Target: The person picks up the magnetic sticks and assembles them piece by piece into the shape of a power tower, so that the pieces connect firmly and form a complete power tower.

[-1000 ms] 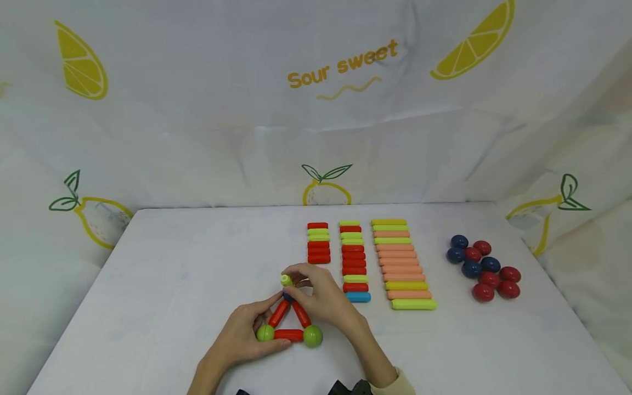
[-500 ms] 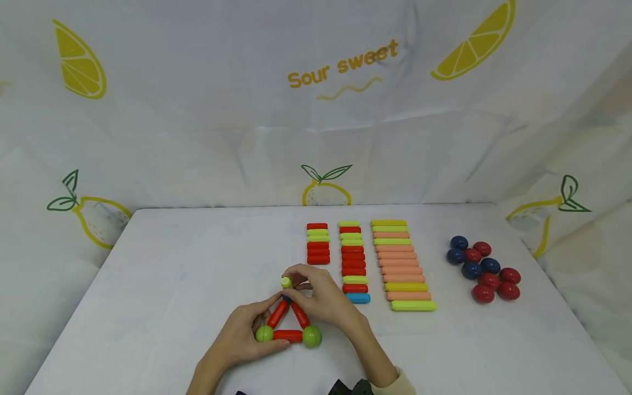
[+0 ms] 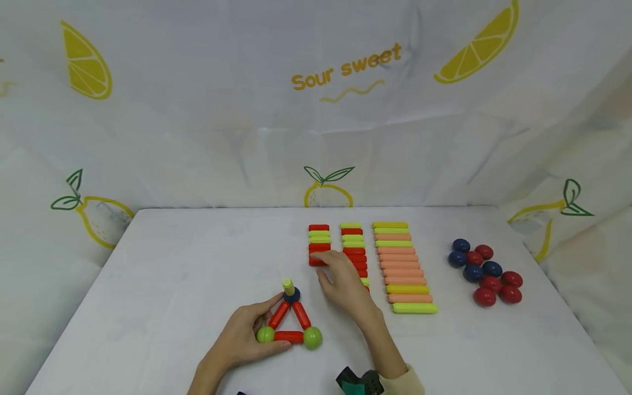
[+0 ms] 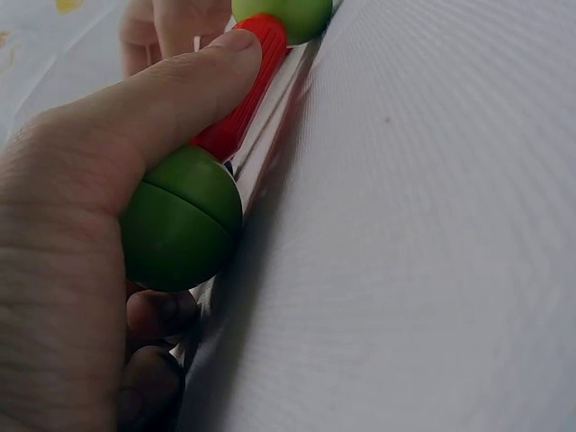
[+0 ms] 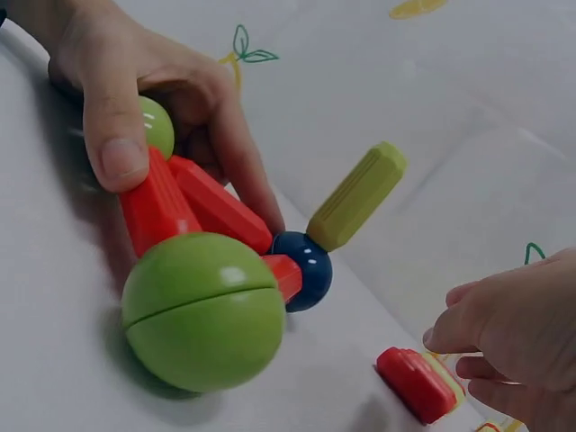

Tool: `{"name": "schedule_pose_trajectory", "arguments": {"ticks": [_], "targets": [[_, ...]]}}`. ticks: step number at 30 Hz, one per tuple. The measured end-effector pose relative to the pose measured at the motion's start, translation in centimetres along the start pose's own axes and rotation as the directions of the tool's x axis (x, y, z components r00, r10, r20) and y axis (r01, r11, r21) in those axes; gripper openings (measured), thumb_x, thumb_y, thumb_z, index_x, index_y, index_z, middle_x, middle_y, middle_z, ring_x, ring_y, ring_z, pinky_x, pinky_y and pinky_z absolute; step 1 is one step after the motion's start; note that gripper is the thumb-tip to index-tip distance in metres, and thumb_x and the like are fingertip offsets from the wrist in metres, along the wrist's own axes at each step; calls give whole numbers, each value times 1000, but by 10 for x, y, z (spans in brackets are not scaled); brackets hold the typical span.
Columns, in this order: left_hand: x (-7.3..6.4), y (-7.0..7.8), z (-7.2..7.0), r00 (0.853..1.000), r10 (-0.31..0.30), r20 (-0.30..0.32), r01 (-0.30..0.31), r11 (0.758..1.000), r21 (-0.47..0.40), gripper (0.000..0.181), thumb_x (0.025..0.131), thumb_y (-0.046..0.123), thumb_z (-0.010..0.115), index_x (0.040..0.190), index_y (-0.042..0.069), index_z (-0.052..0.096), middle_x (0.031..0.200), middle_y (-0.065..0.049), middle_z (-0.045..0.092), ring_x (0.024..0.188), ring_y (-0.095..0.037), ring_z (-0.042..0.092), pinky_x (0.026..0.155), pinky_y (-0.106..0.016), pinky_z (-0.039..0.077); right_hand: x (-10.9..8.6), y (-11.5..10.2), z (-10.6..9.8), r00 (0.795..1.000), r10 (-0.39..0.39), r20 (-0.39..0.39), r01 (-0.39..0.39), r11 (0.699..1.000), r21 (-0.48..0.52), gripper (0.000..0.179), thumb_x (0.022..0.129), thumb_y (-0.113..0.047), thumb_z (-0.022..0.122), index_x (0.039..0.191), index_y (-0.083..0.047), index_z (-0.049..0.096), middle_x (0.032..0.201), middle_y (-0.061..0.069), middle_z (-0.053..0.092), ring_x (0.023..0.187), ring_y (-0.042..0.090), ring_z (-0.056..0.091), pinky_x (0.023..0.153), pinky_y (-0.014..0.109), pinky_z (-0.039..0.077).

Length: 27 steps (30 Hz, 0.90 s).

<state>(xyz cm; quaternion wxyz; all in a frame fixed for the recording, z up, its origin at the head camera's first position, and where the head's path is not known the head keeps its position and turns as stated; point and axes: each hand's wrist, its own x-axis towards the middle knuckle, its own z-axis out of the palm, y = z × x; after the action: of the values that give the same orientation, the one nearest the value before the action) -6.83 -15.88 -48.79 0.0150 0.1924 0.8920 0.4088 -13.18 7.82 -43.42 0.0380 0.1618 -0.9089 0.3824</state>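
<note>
On the table lies a triangle of red magnetic rods (image 3: 288, 337), with green balls (image 3: 312, 338) at the two near corners and a dark blue ball (image 3: 292, 295) at the far one. A yellow-green rod (image 5: 358, 196) stands up from the blue ball. My left hand (image 3: 245, 334) grips the triangle at its left corner, the thumb on the near red rod (image 4: 243, 103) and the palm beside a green ball (image 4: 183, 219). My right hand (image 3: 348, 285) is over the short rods, its fingertips at a red rod (image 3: 316, 262) of the left column; thumb and forefinger are apart.
Right of that column lie a second column of short rods (image 3: 353, 250) and a column of longer peach, yellow and green rods (image 3: 401, 272). Several blue and red balls (image 3: 485, 297) lie at the right. A white lemon-print cloth (image 3: 237, 153) hangs behind the table.
My right hand has let go of the yellow-green rod and moved right and away to the short red rods. The rod stays upright on the blue ball. My left hand keeps its hold.
</note>
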Motion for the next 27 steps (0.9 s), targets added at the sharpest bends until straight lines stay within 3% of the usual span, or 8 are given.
{"name": "schedule_pose_trajectory", "arguments": {"ticks": [5, 11, 15, 19, 23, 27], "targets": [[1, 1, 0, 1000, -19, 12, 19, 1000, 2, 82, 72, 51, 89, 139, 13, 64, 69, 20, 48, 52, 8, 29, 48, -14, 25, 3, 4, 9, 999, 30, 27, -27, 993, -115, 34, 93, -3, 70, 127, -6, 70, 124, 12, 70, 120, 28, 61, 98, 41, 58], [2, 3, -2, 997, -71, 22, 71, 997, -35, 82, 73, 48, 90, 141, 11, 62, 66, 18, 44, 53, 6, 33, 49, -13, 26, 3, 5, 18, 999, 44, 21, -39, 976, -213, 39, 91, -7, 75, 130, -6, 70, 112, 6, 64, 111, 22, 51, 85, 30, 59], [2, 2, -2, 998, -60, -18, 59, 997, -57, 80, 73, 42, 91, 140, 8, 62, 64, 17, 39, 56, 6, 34, 50, -12, 27, 2, 6, 20, 999, 36, 18, -30, 961, -274, 34, 90, -7, 76, 123, -6, 74, 103, 5, 58, 107, 20, 45, 79, 27, 54], [2, 2, 0, 994, -44, -98, 40, 999, -35, 75, 73, 36, 92, 137, 8, 65, 65, 17, 39, 58, 6, 36, 50, -12, 30, 1, 5, 20, 999, 35, -1, -34, 948, -317, 22, 88, -8, 78, 110, -10, 79, 108, 6, 61, 113, 24, 47, 88, 33, 55], [3, 2, 3, 983, -89, -159, 88, 996, -18, 73, 72, 34, 93, 135, 9, 66, 67, 16, 40, 60, 3, 38, 51, -13, 31, 1, 4, 18, 999, 37, -40, -47, 958, -283, 23, 87, -11, 80, 109, -12, 78, 111, 6, 69, 112, 25, 54, 94, 37, 57], [5, 3, 4, 971, -140, -193, 140, 990, -15, 75, 72, 36, 93, 136, 8, 65, 67, 15, 41, 60, 1, 38, 52, -14, 30, 3, 0, 11, 995, 47, -83, -52, 996, -70, 27, 87, -15, 81, 113, -10, 76, 103, 4, 75, 99, 19, 65, 85, 32, 61]]}}
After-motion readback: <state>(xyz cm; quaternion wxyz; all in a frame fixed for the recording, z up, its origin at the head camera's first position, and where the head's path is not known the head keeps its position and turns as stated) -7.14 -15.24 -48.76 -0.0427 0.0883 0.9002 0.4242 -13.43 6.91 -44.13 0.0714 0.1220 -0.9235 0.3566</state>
